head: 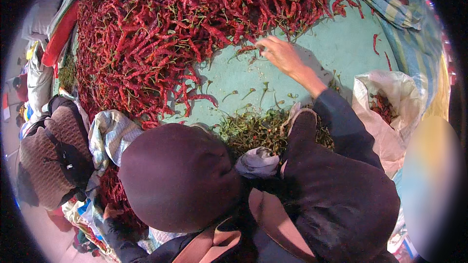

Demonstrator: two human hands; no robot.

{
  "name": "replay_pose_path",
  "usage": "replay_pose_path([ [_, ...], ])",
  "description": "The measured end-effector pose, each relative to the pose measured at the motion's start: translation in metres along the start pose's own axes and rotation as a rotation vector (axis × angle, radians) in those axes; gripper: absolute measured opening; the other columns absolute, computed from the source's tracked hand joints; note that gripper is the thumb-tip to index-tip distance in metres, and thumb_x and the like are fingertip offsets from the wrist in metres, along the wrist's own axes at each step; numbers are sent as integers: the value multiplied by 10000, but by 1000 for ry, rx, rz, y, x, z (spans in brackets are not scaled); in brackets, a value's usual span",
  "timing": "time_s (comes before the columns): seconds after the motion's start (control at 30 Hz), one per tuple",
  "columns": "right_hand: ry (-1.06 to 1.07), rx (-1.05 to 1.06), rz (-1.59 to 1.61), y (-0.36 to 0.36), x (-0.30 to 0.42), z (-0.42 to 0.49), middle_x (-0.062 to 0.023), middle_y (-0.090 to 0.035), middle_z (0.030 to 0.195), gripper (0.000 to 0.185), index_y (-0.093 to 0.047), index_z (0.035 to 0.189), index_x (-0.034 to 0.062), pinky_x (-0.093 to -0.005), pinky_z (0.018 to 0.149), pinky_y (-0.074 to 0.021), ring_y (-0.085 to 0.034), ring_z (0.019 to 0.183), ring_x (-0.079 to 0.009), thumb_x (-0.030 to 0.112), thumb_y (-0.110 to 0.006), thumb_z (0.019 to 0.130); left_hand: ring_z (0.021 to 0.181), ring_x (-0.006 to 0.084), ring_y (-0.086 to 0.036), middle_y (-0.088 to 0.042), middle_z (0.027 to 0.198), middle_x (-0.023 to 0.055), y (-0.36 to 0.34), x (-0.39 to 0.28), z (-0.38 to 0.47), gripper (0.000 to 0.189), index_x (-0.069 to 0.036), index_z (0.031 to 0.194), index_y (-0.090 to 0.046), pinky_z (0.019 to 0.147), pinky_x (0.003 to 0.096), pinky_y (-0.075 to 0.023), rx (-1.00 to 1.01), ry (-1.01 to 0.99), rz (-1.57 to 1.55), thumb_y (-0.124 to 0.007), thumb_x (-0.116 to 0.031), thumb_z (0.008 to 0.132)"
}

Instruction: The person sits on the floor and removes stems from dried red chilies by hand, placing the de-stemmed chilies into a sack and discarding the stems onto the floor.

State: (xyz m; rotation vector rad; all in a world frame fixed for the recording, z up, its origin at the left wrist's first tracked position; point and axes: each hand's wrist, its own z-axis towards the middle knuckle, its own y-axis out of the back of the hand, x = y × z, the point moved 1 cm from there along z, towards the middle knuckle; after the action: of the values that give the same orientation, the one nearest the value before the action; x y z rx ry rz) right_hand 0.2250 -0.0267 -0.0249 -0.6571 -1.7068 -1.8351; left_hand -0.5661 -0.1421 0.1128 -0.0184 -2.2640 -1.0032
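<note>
My right hand (279, 55) reaches over the pale green surface (252, 76) to the near edge of a large heap of dried red chillies (175, 14). Its bent fingertips are at a red chilli (245, 49); whether they grip one is unclear. At the lower left, my left hand (112, 212) is partly visible beside red chillies (115, 186) in a woven sack (113, 133). What it holds, if anything, is hidden. Loose green stems (264, 89) lie between the heap and a pile of stems and caps (256, 129) before my dark-clothed knees.
On the right stands an open white sack (387, 80) with some dark red chillies (382, 107) inside. A blue-and-yellow striped cloth (420, 51) borders the surface there. Another person's textured brown garment (69, 138) is close on the left. A greyish cloth (257, 162) lies between my knees.
</note>
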Motion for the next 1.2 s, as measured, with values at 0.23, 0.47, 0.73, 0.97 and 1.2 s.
replay_pose_path([
  [0.23, -8, 32, -415, -34, -1, 24, -177, -500, 923, 175, -526, 906, 106, -451, 618, -463, -547, 794, -370, 91, -527, 731, 909, 263, -554, -575, 985, 114, 133, -135, -17, 243, -30, 995, -553, 760, 337, -440, -388, -370, -379, -528, -204, 828],
  [0.47, -271, 64, 180, -13, 14, -10, -113, -580, 746, 161, -538, 815, 41, -348, 595, -449, -584, 726, -232, 140, -571, 693, 989, 181, -539, -540, 1107, 100, 165, -386, -81, 308, 5, 1120, -480, 842, 308, -435, 504, -1206, -1353, -540, -75, 829],
  [0.73, -383, -83, 499, 7, 61, -55, -79, -552, 671, 164, -481, 762, 31, -322, 555, -423, -546, 605, -202, 125, -585, 676, 1075, 208, -470, -463, 1187, 121, 188, -568, -203, 521, -17, 1278, -320, 879, 376, -409, 1268, -1250, -1452, -506, -282, 869],
  [0.97, -208, -181, 310, 1, 64, -69, -92, -519, 698, 160, -472, 753, 62, -375, 568, -412, -536, 676, -274, 148, -596, 698, 944, 173, -519, -520, 1062, 72, 184, -584, -214, 331, -51, 1209, -419, 793, 313, -442, 1378, -1097, -1575, -419, -197, 912],
  [1.2, -263, -239, 359, 11, 65, -55, -114, -548, 754, 243, -486, 801, 42, -383, 580, -410, -540, 709, -299, 271, -564, 784, 644, 62, -413, -462, 759, -30, 173, -586, -215, 213, -47, 1019, -486, 528, 194, -310, 959, -1346, -1284, -443, -224, 910],
])
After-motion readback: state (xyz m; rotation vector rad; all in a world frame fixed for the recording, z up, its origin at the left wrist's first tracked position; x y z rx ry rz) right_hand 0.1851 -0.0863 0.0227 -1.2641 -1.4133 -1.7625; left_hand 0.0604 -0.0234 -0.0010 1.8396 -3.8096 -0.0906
